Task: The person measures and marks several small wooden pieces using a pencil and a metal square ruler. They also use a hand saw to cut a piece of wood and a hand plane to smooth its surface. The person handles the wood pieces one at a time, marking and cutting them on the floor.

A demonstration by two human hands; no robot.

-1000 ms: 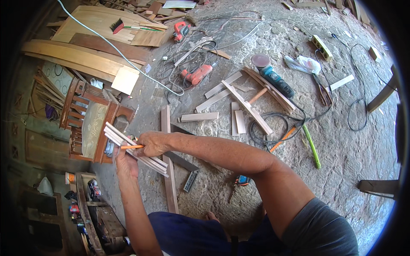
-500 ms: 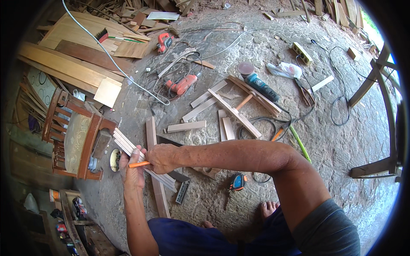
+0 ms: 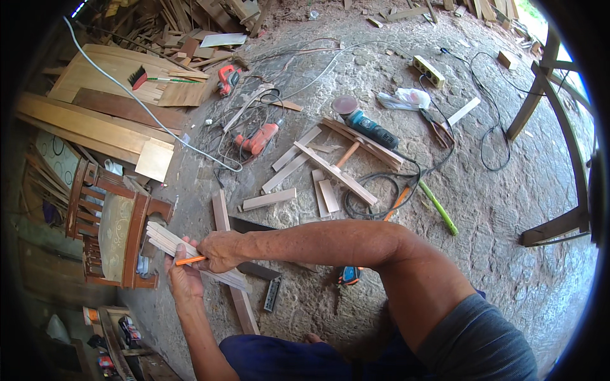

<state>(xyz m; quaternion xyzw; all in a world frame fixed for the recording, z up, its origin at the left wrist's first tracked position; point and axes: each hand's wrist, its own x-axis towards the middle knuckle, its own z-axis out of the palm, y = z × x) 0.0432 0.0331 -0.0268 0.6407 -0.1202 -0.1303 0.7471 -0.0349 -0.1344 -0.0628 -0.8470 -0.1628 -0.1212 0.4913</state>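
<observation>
My left hand [image 3: 184, 279] grips a bundle of pale wooden strips [image 3: 190, 251] from below, fingers wrapped around its near end, and the strips slant from upper left to lower right across my lap, held up off the stone floor [image 3: 508, 184]. My right hand [image 3: 219, 251] reaches across my body and is closed around an orange pencil [image 3: 190, 260], pinching it so that its tip lies against the strips just beside my left thumb.

Under the strips a long reddish wooden board [image 3: 232, 273] lies on the floor, running away from me, with a dark metal square [image 3: 254, 247] across it. A small grey block [image 3: 272, 293] lies just right of the board, and a blue and orange tool [image 3: 348, 275] sits under my right forearm.

To my left stands a dark wooden chair frame [image 3: 108, 222]. Ahead of me the floor is strewn with short offcuts [image 3: 269, 199], a nailed-up frame of light slats [image 3: 337, 171], an orange power drill [image 3: 257, 138], a blue angle grinder [image 3: 372, 129] and loops of black cable [image 3: 375, 190]. A green stick [image 3: 438, 208] lies to the right of the cable. Wide planks [image 3: 95, 120] are stacked at the far left.
</observation>
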